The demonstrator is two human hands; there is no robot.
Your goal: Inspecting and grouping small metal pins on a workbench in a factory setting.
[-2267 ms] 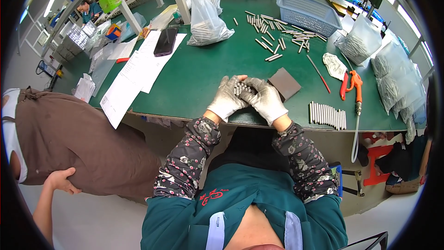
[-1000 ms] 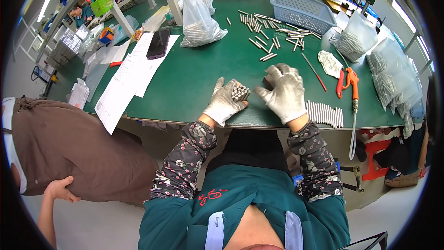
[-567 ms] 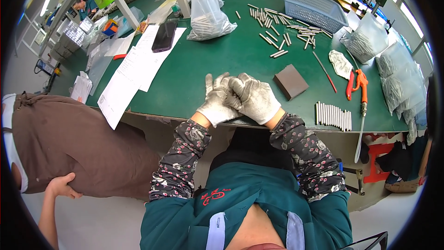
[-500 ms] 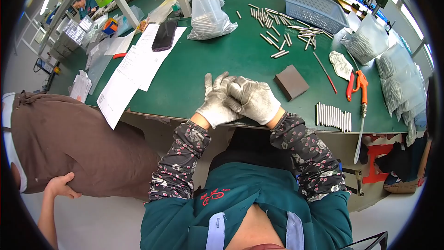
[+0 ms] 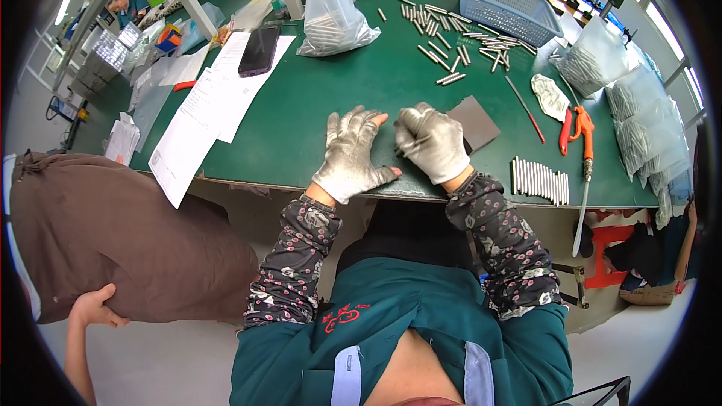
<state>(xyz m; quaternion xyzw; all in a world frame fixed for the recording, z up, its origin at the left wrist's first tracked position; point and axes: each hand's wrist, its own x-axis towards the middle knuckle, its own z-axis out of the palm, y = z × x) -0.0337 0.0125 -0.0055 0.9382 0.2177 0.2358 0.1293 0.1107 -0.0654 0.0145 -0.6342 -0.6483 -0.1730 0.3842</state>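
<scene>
My left hand [image 5: 350, 152], in a grey-white work glove with bare thumb and index tips, rests over the green table near its front edge. Its fingers are spread and nothing shows in them. Just to its right, my right hand [image 5: 432, 141] is gloved too, with the fingers curled in; whatever they may hold is hidden. Beside the right hand lies a dark brown block [image 5: 475, 122], partly covered by it. Farther right, a neat row of metal pins [image 5: 540, 181] lies at the table edge.
Loose metal pins [image 5: 440, 49] lie scattered at the back, before a blue basket [image 5: 508, 11]. An orange-handled air gun [image 5: 584, 135], a thin red-ended rod [image 5: 526, 109] and bagged pins [image 5: 639, 116] lie right. Left are papers [image 5: 199, 113], a phone [image 5: 259, 51] and a co-worker's hand [image 5: 98, 307].
My hands have come apart from where they were pressed together. The left hand has opened out flat; the right has moved slightly right, now overlapping the brown block.
</scene>
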